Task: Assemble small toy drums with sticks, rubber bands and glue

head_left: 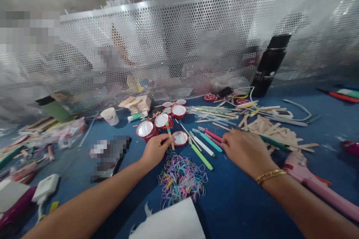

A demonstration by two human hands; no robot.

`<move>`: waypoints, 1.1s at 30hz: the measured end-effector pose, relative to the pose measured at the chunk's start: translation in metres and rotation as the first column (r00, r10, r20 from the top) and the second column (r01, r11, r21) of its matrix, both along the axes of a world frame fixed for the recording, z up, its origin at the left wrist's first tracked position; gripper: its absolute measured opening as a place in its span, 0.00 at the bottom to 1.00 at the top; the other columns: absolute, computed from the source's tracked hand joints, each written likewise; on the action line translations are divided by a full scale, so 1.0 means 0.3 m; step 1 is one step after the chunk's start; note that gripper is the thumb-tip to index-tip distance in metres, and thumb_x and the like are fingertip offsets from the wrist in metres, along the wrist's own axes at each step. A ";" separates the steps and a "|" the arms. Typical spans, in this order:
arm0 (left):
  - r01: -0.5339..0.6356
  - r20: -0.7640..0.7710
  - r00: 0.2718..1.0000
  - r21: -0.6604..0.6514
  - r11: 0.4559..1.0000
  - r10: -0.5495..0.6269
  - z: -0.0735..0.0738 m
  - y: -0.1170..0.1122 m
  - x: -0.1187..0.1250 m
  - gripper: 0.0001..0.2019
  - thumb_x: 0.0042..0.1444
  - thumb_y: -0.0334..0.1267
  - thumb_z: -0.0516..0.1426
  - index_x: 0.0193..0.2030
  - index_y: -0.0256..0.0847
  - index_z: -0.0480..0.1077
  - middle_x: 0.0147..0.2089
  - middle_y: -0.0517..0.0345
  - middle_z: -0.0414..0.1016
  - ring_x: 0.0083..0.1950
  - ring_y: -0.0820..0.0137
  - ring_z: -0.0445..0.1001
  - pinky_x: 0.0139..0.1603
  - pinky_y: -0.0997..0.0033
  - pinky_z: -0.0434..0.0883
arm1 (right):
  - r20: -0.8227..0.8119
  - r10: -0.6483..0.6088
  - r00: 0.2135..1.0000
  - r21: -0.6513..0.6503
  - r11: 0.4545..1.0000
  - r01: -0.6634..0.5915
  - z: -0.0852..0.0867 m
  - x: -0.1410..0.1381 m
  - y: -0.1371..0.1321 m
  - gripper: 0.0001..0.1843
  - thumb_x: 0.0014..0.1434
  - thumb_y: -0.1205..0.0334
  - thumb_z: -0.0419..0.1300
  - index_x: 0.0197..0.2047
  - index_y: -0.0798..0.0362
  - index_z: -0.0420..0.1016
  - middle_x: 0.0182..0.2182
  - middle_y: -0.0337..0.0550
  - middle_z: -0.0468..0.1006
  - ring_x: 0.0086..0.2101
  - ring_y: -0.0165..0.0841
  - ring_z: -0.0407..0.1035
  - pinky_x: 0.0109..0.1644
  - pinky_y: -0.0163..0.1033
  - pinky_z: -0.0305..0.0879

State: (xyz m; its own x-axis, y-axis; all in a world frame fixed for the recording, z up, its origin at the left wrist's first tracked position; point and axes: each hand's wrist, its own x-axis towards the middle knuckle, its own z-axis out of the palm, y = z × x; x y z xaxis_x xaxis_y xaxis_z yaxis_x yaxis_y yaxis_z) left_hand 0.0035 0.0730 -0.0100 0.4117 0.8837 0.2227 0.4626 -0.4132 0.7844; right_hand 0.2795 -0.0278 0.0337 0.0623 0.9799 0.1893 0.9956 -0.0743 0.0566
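My left hand (pixel 157 151) pinches a small wooden craft stick (pixel 168 130) with green and red marks near its top, held upright before the round red-rimmed discs (pixel 180 138). My right hand (pixel 246 153), a gold bracelet at its wrist, has its fingers curled closed over the table. Its fingertips are beside a pink marker (pixel 213 134), and whatever they may hold is hidden. Between the hands lie a teal marker (pixel 210 142), a white marker (pixel 204 146) and a lime-green marker (pixel 201 155). Below is a tangled heap of coloured rubber bands (pixel 182 177).
Loose craft sticks (pixel 276 130) lie beyond my right hand, near a pink glue gun (pixel 314 183). A black bottle (pixel 270 65) stands against the perforated metal screen (pixel 179 37). At left are a paper cup (pixel 110 116) and a phone (pixel 112 158); white paper (pixel 171 222) lies in front.
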 end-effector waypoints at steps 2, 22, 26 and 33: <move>0.001 -0.002 1.000 0.001 1.000 -0.001 0.001 0.000 0.000 0.17 0.62 0.49 0.55 0.35 0.39 0.78 0.33 0.57 0.80 0.35 0.67 0.75 0.38 0.72 0.70 | 0.003 0.012 1.000 -0.031 0.999 -0.012 -0.003 -0.004 -0.002 0.09 0.62 0.61 0.57 0.36 0.52 0.79 0.37 0.46 0.80 0.38 0.38 0.74 0.38 0.40 0.56; -0.006 0.031 0.999 -0.020 1.000 0.006 0.022 -0.020 0.008 0.16 0.61 0.48 0.55 0.33 0.39 0.77 0.32 0.58 0.80 0.35 0.67 0.76 0.38 0.72 0.69 | 0.009 0.010 1.000 -0.080 0.997 -0.009 -0.031 -0.007 0.006 0.10 0.62 0.60 0.57 0.38 0.52 0.80 0.39 0.48 0.81 0.39 0.41 0.76 0.38 0.41 0.60; -0.006 0.018 1.000 -0.024 1.000 0.007 0.016 -0.013 0.006 0.16 0.61 0.49 0.55 0.33 0.39 0.77 0.32 0.57 0.80 0.35 0.66 0.76 0.38 0.71 0.69 | 0.000 0.010 1.000 -0.081 0.997 -0.010 -0.027 -0.013 0.003 0.10 0.62 0.60 0.57 0.38 0.52 0.79 0.38 0.48 0.81 0.39 0.41 0.76 0.39 0.41 0.61; -0.001 0.003 1.000 -0.003 1.000 0.001 0.003 -0.005 0.002 0.16 0.62 0.49 0.55 0.34 0.39 0.78 0.32 0.57 0.79 0.34 0.67 0.75 0.38 0.71 0.69 | -0.016 0.022 1.000 -0.074 0.997 -0.023 -0.029 -0.014 0.003 0.10 0.63 0.59 0.57 0.39 0.53 0.79 0.38 0.48 0.81 0.39 0.41 0.76 0.39 0.41 0.62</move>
